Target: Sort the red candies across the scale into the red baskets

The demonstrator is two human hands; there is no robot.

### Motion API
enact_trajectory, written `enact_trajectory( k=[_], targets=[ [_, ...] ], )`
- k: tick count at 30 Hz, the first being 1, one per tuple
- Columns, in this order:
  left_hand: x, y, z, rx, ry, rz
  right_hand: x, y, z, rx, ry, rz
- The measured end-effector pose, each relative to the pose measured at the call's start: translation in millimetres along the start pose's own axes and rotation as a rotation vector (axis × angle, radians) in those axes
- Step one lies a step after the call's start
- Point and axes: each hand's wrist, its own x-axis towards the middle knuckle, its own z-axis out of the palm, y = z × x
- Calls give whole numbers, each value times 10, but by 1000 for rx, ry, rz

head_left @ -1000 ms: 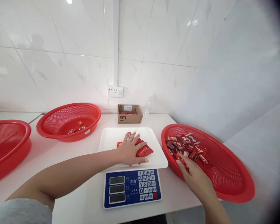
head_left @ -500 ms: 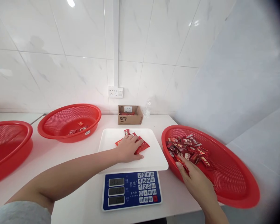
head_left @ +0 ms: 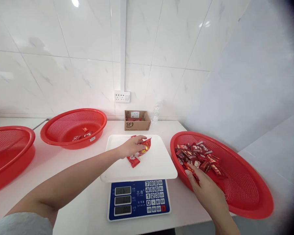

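Over the white weighing tray (head_left: 159,163), my left hand (head_left: 132,147) pinches a shiny red and gold candy packet (head_left: 146,148) between thumb and fingers. Another red packet (head_left: 133,161) lies on the tray under that hand, and a bit of red wrapper shows behind it. My right hand (head_left: 207,187) is at the near left rim of the right red basket (head_left: 250,195). Its fingers are closed on a red candy packet (head_left: 193,172), partly covered by the hand. Several wrapped candies (head_left: 198,156) are heaped in that basket.
Below the tray is the scale's blue keypad panel (head_left: 139,199). Two more red baskets stand on the left, one (head_left: 73,114) with a few packets, the other (head_left: 12,153) cut by the frame edge. A cardboard box (head_left: 142,125) and clear bottle (head_left: 156,113) stand by the wall.
My left hand has gone from lying flat over the packets to pinching one, raising and turning it. A packet on the tray is now uncovered. My right hand has hardly moved.
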Motion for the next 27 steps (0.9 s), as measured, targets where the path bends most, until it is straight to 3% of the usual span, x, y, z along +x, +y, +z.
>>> enact_trajectory(
  k=[4, 8, 13, 17, 20, 24, 27],
  targets=[
    [-29, -55, -49, -113, -44, -14, 2, 3, 7, -6, 23, -16],
    [-22, -84, -66, -82, -43, 9, -1, 2, 11, -8, 2, -2],
    [55, -130, -132, 131, 150, 38, -15, -16, -6, -11, -16, 13],
    [30, -142, -100, 348, 277, 153, -17, -29, -21, -19, -24, 13],
    [-25, -149, 6, 478, 178, 252, -11, -18, -13, -17, -16, -3],
    [-76, -151, 124, 761, -106, 224, -5, 3, 4, -14, 17, -17],
    [-65, -129, 105, 805, -176, 218, -9, 1, 2, -16, 23, -22]
  ],
)
